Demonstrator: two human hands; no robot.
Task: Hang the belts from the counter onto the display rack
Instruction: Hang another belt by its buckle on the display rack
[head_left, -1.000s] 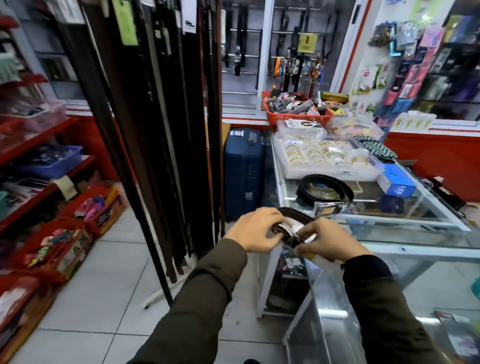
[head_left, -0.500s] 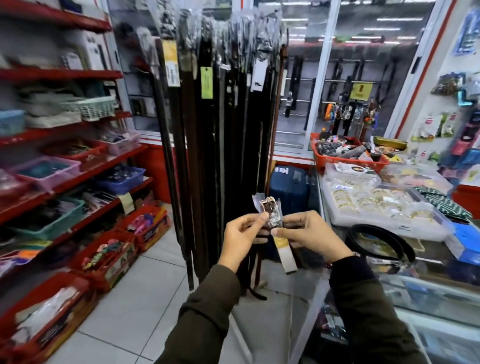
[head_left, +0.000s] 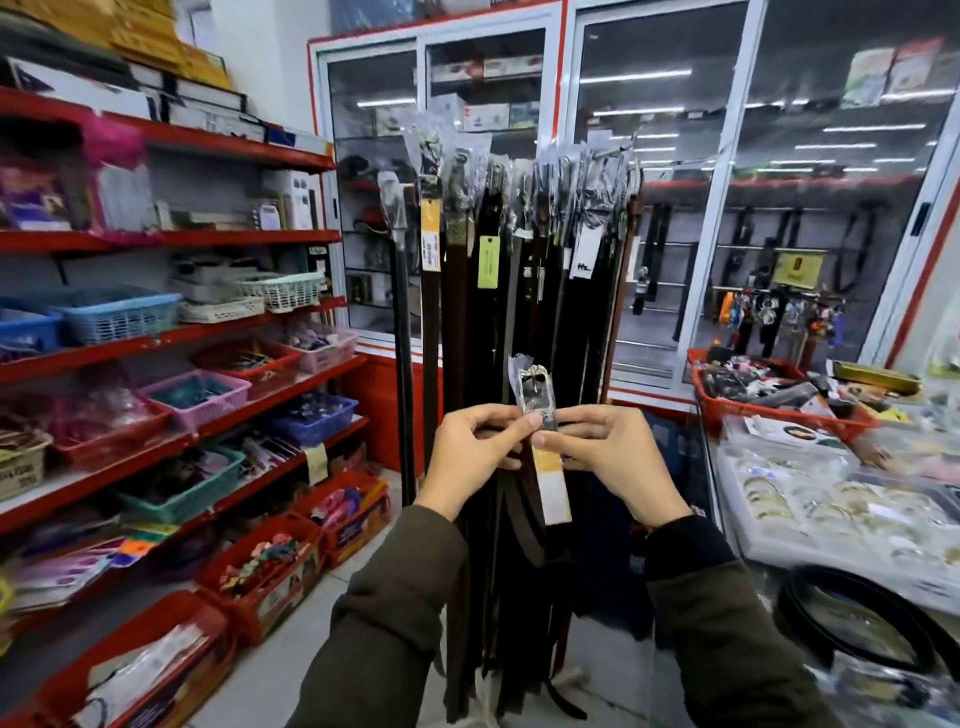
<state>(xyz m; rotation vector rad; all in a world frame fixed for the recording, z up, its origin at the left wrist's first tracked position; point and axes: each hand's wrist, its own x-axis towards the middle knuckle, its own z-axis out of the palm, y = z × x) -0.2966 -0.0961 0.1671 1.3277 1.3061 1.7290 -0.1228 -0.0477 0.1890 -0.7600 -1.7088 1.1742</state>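
Both hands hold one belt upright in front of me by its plastic-wrapped metal buckle (head_left: 535, 391). My left hand (head_left: 475, 452) pinches the buckle from the left and my right hand (head_left: 608, 457) from the right. A yellow-and-white tag (head_left: 551, 486) hangs below the buckle, and the dark strap drops behind it. Straight ahead stands the display rack (head_left: 519, 249), packed with several dark belts hanging by wrapped buckles. A coiled black belt (head_left: 862, 618) lies on the glass counter at lower right.
Red shelves (head_left: 171, 239) with baskets and boxes fill the left side, with red crates on the floor below. At right, the counter carries a white tray of bangles (head_left: 810, 504) and a red basket (head_left: 769, 400). Glass cabinets (head_left: 675, 208) line the back wall.
Both hands lifted the belt from the counter edge to chest height, uncoiling it. My view swung up and left, so the rack's top now shows.
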